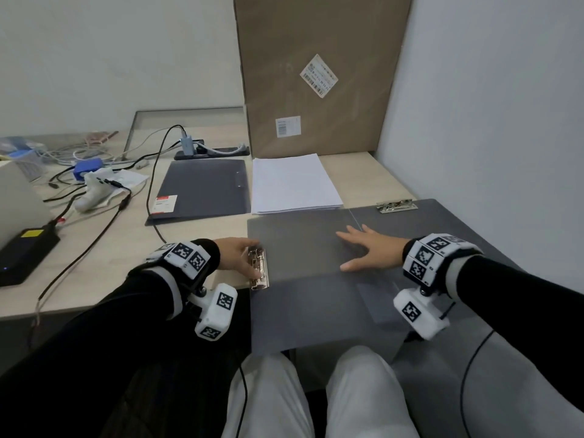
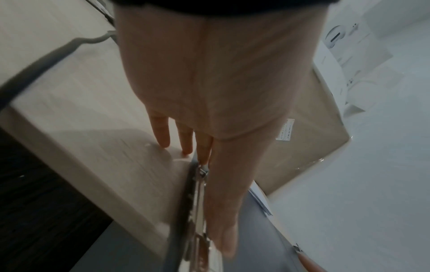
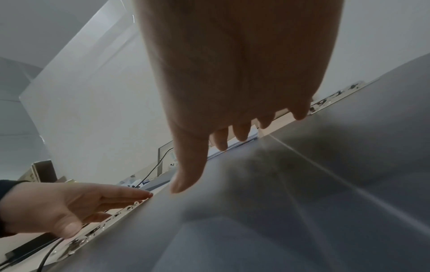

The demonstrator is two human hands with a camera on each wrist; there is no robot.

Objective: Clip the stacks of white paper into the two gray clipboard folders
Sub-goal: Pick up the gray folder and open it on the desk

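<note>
A gray clipboard folder [image 1: 300,311] lies open on the desk in front of me, overhanging the front edge. It has one metal clip [image 1: 259,270] on its left edge and another metal clip [image 1: 396,206] at its far right. My left hand [image 1: 240,257] rests on the left clip [image 2: 197,202] with straight fingers, the thumb lying along it. My right hand [image 1: 363,248] lies flat, fingers spread, on the folder's middle [image 3: 279,211]. A stack of white paper [image 1: 294,184] sits just beyond the folder. The second gray folder [image 1: 202,188] lies closed to the left of the paper.
A tall cardboard box [image 1: 316,74] leans against the wall behind the paper. Cables, a black power adapter [image 1: 25,248], a power strip [image 1: 211,151] and a white device [image 1: 94,191] crowd the desk's left side. A white wall [image 1: 489,121] closes the right.
</note>
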